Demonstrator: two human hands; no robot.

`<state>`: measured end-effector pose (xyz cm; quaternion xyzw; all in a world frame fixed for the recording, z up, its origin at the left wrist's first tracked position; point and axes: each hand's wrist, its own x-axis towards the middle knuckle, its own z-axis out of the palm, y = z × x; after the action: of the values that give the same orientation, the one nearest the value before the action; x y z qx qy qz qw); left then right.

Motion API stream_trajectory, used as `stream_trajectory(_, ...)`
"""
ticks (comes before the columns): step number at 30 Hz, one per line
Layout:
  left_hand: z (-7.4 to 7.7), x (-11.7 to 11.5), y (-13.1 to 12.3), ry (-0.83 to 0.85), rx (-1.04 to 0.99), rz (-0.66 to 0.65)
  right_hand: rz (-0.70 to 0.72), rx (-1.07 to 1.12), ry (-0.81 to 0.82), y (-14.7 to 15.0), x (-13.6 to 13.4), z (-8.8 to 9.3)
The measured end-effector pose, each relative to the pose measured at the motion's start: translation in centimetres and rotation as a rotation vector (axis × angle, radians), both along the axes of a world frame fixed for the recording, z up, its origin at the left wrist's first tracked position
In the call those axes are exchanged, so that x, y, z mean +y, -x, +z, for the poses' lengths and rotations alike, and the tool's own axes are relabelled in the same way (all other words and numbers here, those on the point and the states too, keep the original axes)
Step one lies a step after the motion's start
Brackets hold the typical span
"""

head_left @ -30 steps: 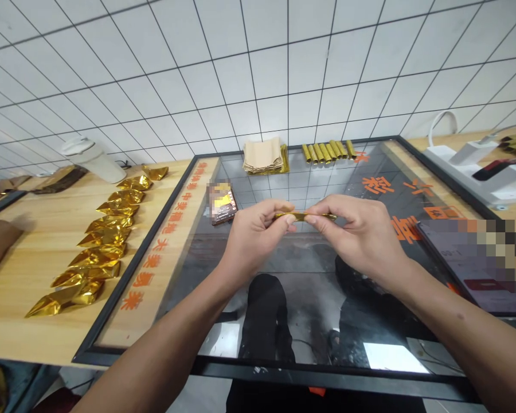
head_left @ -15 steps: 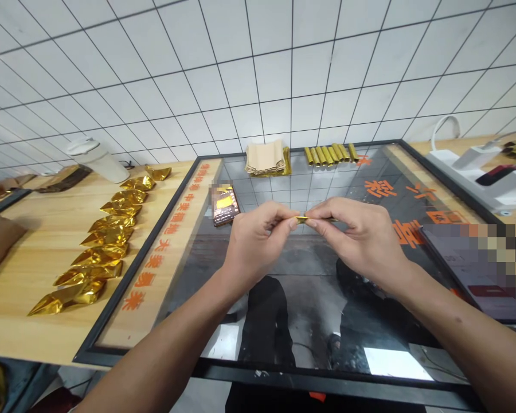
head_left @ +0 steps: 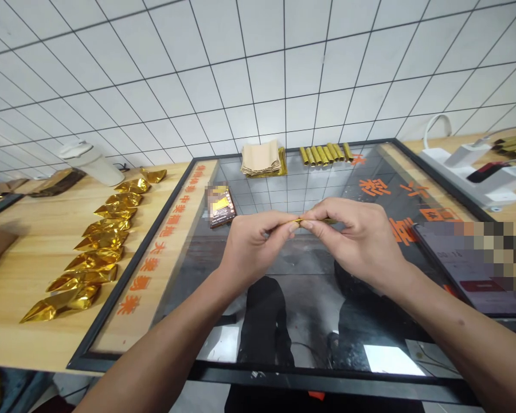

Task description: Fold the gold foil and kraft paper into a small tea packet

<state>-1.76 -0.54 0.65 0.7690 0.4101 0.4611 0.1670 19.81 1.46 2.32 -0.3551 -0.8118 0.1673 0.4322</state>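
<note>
Glass (head_left: 309, 304) below hands (head_left: 253, 241) (head_left: 356, 235), tiles (head_left: 262, 77) beyond.

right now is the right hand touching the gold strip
Touching: the head view shows the right hand pinching the gold strip between thumb and fingers.

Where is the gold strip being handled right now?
In the head view, the gold strip is slightly right of centre, pinched by the left hand and right hand above the glass tabletop.
</note>
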Motion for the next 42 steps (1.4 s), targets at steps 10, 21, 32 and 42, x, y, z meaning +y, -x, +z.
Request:
stream_trajectory(10,1.0,-0.2,0.3,0.08,-0.01,0.122,-0.04,0.202,0.293,-0.1,1.3,-0.2)
stream_trajectory(21,1.0,-0.4,0.4,0.048,0.017,0.115,0.03,0.256,0.348,-0.1,1.2,0.2)
stream_trajectory(32,1.7,0.5,0.2,0.552,-0.09,-0.283,0.039,0.164,0.251,-0.3,0.7,1.1)
stream_trajectory(42,1.0,0.8,0.6,0.435,-0.128,-0.23,0.035,0.257,0.205,-0.2,1.2,0.7)
